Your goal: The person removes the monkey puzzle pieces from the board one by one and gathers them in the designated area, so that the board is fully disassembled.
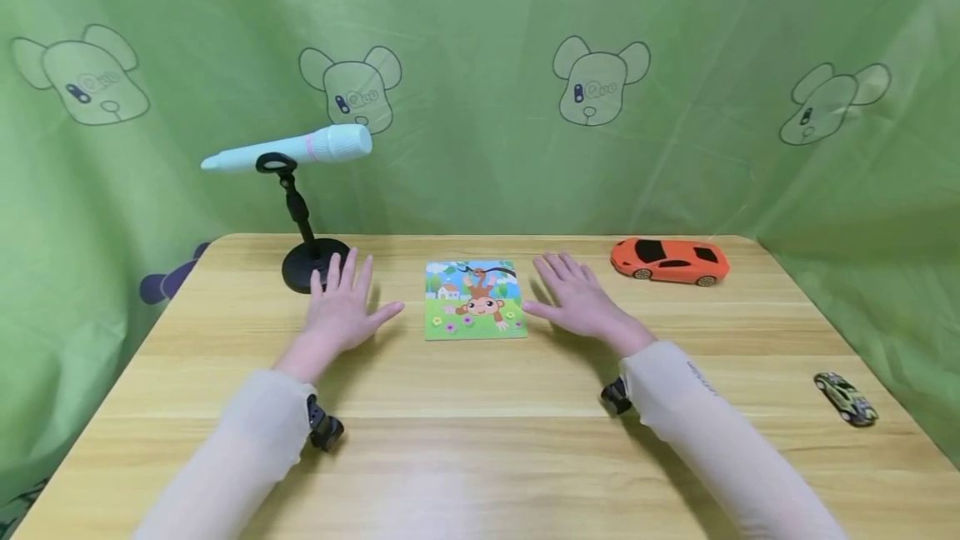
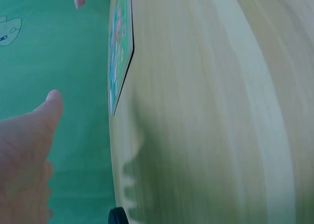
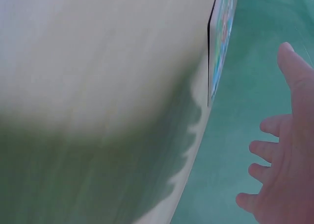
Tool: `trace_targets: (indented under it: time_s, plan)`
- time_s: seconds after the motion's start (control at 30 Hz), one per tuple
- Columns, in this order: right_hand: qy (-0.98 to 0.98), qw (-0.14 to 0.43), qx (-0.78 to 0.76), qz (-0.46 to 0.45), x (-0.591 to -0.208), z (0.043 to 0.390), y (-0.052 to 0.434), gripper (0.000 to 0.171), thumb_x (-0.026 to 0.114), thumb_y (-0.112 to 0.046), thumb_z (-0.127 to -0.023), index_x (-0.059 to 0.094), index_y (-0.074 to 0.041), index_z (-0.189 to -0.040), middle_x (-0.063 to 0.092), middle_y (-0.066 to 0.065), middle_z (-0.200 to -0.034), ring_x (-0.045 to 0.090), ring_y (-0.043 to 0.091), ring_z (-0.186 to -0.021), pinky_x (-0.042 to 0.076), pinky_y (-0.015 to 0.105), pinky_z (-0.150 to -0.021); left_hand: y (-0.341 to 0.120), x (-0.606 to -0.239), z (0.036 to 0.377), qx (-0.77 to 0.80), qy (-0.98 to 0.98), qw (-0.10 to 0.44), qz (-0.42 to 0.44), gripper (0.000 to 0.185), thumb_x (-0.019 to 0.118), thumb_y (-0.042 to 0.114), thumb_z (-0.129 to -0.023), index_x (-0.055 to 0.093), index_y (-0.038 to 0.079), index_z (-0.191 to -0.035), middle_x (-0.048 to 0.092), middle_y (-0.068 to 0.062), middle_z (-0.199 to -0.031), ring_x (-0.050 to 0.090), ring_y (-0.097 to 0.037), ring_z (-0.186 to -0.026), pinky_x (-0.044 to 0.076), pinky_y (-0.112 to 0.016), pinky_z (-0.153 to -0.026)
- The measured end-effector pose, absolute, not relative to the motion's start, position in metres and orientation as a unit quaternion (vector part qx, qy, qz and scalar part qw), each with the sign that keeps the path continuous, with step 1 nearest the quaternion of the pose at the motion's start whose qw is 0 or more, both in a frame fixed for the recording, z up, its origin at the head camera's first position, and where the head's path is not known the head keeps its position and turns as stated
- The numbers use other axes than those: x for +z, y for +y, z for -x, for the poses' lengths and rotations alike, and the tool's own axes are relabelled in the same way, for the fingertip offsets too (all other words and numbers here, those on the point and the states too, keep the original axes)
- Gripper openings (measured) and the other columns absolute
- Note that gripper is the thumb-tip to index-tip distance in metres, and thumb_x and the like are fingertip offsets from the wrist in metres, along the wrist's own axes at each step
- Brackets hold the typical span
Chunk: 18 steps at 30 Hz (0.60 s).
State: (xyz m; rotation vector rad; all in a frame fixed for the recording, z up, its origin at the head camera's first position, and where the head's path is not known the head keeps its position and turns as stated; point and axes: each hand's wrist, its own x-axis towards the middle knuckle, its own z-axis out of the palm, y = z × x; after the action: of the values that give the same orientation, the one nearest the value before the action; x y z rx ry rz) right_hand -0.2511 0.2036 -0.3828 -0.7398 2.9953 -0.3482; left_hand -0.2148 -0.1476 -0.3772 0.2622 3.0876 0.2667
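Note:
A square monkey picture puzzle (image 1: pixel 474 299) lies flat on the wooden table (image 1: pixel 480 440), between both hands. My left hand (image 1: pixel 341 307) hovers palm down just left of it, fingers spread and straight, holding nothing. My right hand (image 1: pixel 577 297) mirrors it on the puzzle's right side, also spread and empty. In the left wrist view the puzzle (image 2: pixel 120 42) shows edge-on beyond my thumb (image 2: pixel 46 111). The right wrist view shows the puzzle's edge (image 3: pixel 222 42) and my spread fingers (image 3: pixel 274 155) above the tabletop.
A pale blue microphone (image 1: pixel 288 149) sits on a black stand (image 1: pixel 311 261) at the back left. An orange toy car (image 1: pixel 670 261) stands at the back right. A small green toy car (image 1: pixel 846 397) lies near the right edge. Green curtain surrounds the table.

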Motion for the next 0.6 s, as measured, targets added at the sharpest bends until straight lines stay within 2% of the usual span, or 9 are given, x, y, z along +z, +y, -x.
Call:
trace_targets:
  time_s: [0.33,0.6]
  plan:
    - [0.952,0.048,-0.144,0.267,-0.39,0.254,0.189,0.081,0.054,-0.049,-0.088,0.019,-0.004,-0.146,0.019,0.017,-0.149,0.007,0.039,-0.135,0.005,0.058,-0.106,-0.124,-0.387,0.221,0.101,0.98,0.032,-0.171,0.084,0.048,0.053,-0.09,0.014,0.002,-0.147,0.003,-0.02,-0.151,0.003,-0.04,-0.136,0.005,-0.055,-0.107]
    - [0.948,0.11,-0.136,0.267,-0.391,0.257,0.182,0.078,0.054,-0.051,-0.088,0.025,-0.005,-0.145,0.022,0.014,-0.149,0.009,0.039,-0.135,0.01,0.056,-0.106,-0.11,-0.396,0.223,0.079,0.967,0.053,-0.238,0.072,0.052,0.044,-0.091,0.028,0.0,-0.143,0.018,-0.02,-0.149,0.013,-0.04,-0.134,0.016,-0.055,-0.105]
